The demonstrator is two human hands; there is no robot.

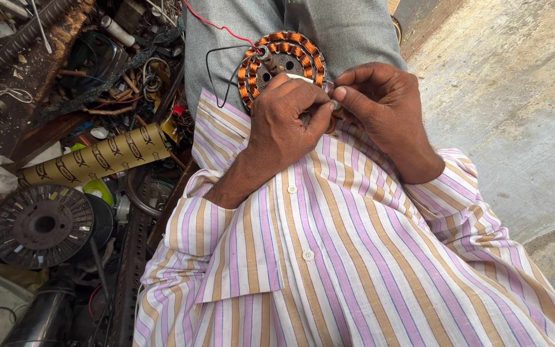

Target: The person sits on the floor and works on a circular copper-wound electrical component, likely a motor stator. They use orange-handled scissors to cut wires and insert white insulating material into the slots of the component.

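A round motor stator with copper-wound coils around its rim rests on my lap, against my grey trousers. My left hand covers its lower part, fingers curled around a thin white strip at the winding. My right hand meets it from the right, thumb and fingertips pinching a small piece where the two hands touch. A red wire and a black wire trail from the stator to the left. The lower coils are hidden under my hands.
To the left lies a heap of parts: a tan cardboard tube, a dark round rotor disc, loose wires and metal scraps, a black perforated bar. Bare concrete floor spreads on the right.
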